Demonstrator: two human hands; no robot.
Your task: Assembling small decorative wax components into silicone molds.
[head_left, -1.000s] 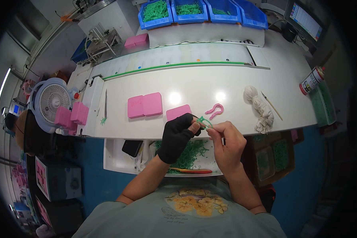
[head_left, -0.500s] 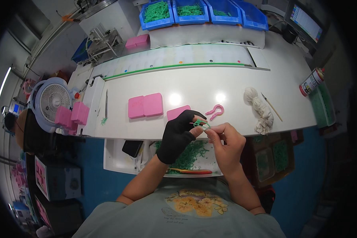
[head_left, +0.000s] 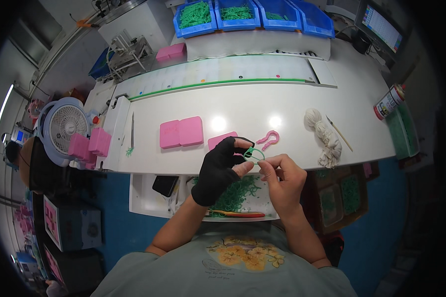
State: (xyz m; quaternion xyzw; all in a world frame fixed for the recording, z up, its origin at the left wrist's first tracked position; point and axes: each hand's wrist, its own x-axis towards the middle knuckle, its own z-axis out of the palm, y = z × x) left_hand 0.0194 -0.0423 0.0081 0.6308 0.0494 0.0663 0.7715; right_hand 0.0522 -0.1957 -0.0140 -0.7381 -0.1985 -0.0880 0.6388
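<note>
Above the table's front edge, both hands hold a small green ring-shaped piece (head_left: 254, 152). My left hand (head_left: 220, 168), in a black glove with bare fingertips, is closed on its left side with thumb and fingers. From the right, my bare right hand (head_left: 284, 178) pinches its lower right edge between thumb and finger. Just beyond them lies a pink U-shaped clamp (head_left: 271, 138). One pink block (head_left: 222, 140) is partly hidden behind my left hand. Farther left, a pair of pink blocks (head_left: 181, 132) sits side by side.
Below the hands, an open drawer (head_left: 148, 205) holds green scraps (head_left: 235, 195), a dark phone (head_left: 165, 185) and a red-and-yellow tool (head_left: 238, 214). A twisted cloth (head_left: 323, 138) and a brush (head_left: 339, 133) lie right. Blue bins (head_left: 198, 30) stand beyond the belt (head_left: 223, 69).
The green piece has turned, and its round loop now shows more fully between my hands. My left hand has shifted slightly left. The coloured dots on the belt have moved left.
</note>
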